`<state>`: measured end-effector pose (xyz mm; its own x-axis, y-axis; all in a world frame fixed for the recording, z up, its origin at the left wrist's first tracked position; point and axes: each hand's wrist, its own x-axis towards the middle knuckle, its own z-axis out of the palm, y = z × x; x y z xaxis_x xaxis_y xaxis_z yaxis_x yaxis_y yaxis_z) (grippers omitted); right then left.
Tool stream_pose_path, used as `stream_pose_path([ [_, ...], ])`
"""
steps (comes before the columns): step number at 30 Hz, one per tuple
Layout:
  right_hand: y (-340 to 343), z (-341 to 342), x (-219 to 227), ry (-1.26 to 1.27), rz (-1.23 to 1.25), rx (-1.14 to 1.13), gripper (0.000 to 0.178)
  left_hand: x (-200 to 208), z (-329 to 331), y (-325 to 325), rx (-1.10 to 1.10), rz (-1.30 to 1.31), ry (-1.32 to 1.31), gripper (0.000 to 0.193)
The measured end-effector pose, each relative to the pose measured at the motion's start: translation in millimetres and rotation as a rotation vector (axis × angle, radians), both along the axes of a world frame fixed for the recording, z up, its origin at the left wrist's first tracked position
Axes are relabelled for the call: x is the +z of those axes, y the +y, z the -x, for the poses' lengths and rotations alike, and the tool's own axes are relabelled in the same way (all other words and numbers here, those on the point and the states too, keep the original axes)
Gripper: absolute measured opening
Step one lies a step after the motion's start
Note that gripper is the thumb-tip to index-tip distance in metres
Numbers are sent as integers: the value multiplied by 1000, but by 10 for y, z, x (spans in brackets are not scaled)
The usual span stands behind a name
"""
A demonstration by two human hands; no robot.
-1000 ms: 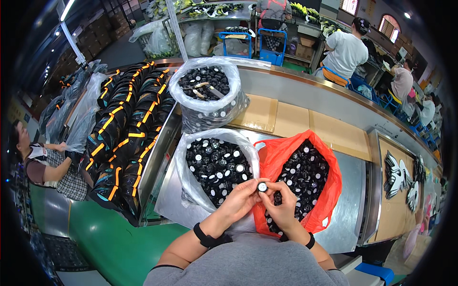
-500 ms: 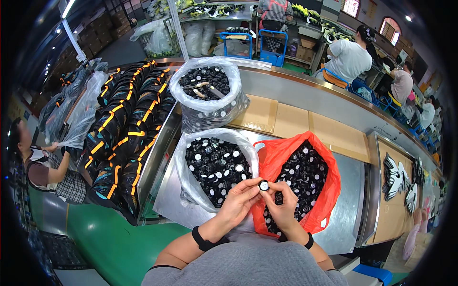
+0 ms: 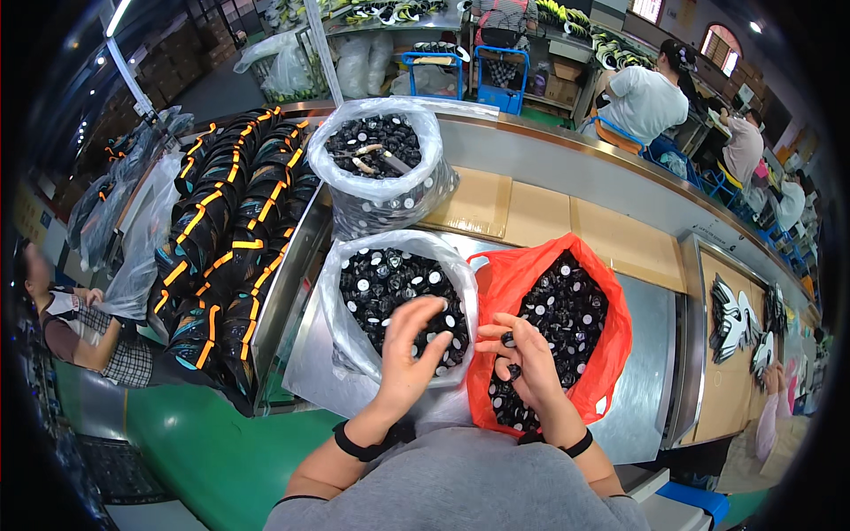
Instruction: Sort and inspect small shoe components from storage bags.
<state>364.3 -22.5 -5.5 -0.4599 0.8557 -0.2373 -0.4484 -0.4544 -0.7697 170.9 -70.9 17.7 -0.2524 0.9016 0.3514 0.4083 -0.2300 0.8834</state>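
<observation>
My left hand is over the right side of a clear plastic bag full of small round black parts, many with white discs. Its fingers are curved and apart, with nothing between thumb and fingertips. Just to the right, my right hand hovers at the left of a red plastic bag holding more such parts. Its fingers are closed on a small round black part. A second black piece shows by the lower fingers; I cannot tell whether it is held too.
Behind stands another clear bag of black parts with a tool on top. Stacked black pieces with orange strips fill the left tray. Flattened cardboard lies at the back; white-and-black parts are at right. A person works on the left.
My hands have separated. The left has moved back over the clear bag and opened; the right has kept a black part near the red bag. The person at left has lowered the plastic.
</observation>
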Motion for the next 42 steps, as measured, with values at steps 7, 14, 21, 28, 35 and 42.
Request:
stream_pose_path([
  [7, -18, 96, -47, -97, -55, 61, 52, -37, -334, 146, -258, 8, 194, 35],
  [14, -77, -11, 27, -431, -451, -59, 35, -51, -271, 167, -396, 453, -825, 27],
  [21, -128, 69, 24, -727, -947, -236, 37, -132, -212, 175, -465, 506, -851, 28],
  [28, -148, 104, 30, -629, -846, -250, 25, -292, -181, 199, -625, 590, -1212, 34],
  [35, -166, 98, -12, -597, -873, -315, 23, -353, -300, 125, -598, 450, -1357, 30],
  [42, -163, 125, -11, -626, -888, -331, 22, -357, -360, 71, -459, 421, -1443, 29],
])
